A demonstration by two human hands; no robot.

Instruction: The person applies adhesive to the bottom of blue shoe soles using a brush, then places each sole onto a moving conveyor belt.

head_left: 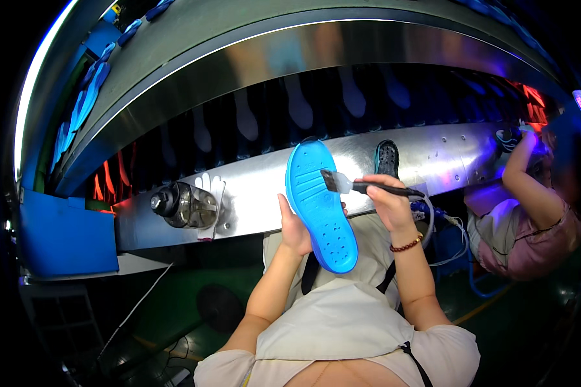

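Observation:
My left hand [295,227] is closed around the edge of a bright blue shoe sole [329,222], which it holds up above my lap with the inner face toward me. Grooves cross one half of the sole and small holes dot the other. In my right hand [392,201] is a paintbrush [368,187] with a black handle and a clear section above the bristles. Its dark bristle end lies over the grooved part of the sole; whether it presses on the surface is hard to tell. A beaded bracelet circles my right wrist.
A metal ledge [255,203] runs in front of me, with a dark-lidded bottle [188,205], white gloves [211,193] and a black perforated sole [387,159] on it. Beyond, several soles hang in a dark opening. At the right sits another person [529,226]; pale cables hang between us.

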